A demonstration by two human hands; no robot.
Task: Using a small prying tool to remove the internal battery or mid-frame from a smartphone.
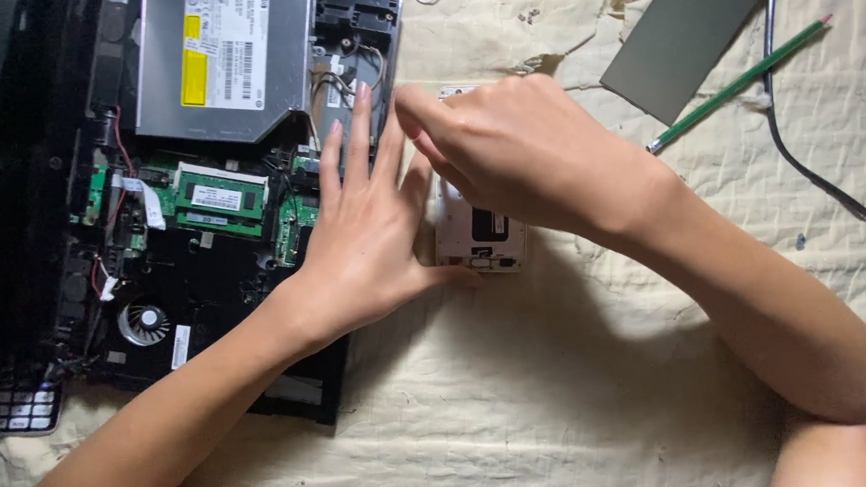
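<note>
At the far left lies an opened laptop [151, 221] with its bottom cover off. Inside it, a silver disc drive [221, 61] sits at the far side, a green memory card [218, 198] is in the middle, and a small round fan [143, 322] is at the near side. Part of a keyboard [7, 410] shows at the near left edge.

The left hand [368, 237] lies flat over the right edge of the laptop, its fingers open and spread, pointing away from the person. Its thumb touches the near edge of a small silver hard drive [483, 235], which lies on the cream cloth [563, 406] just right of the laptop.

The right hand [518, 153] is above the far part of the hard drive, fingers bent and pinched together at the tips; I cannot tell if they hold something.

Further right, at the far side, are a dark grey flat panel [686, 32], a green pencil [744, 79] and a black cable [809, 165].
</note>
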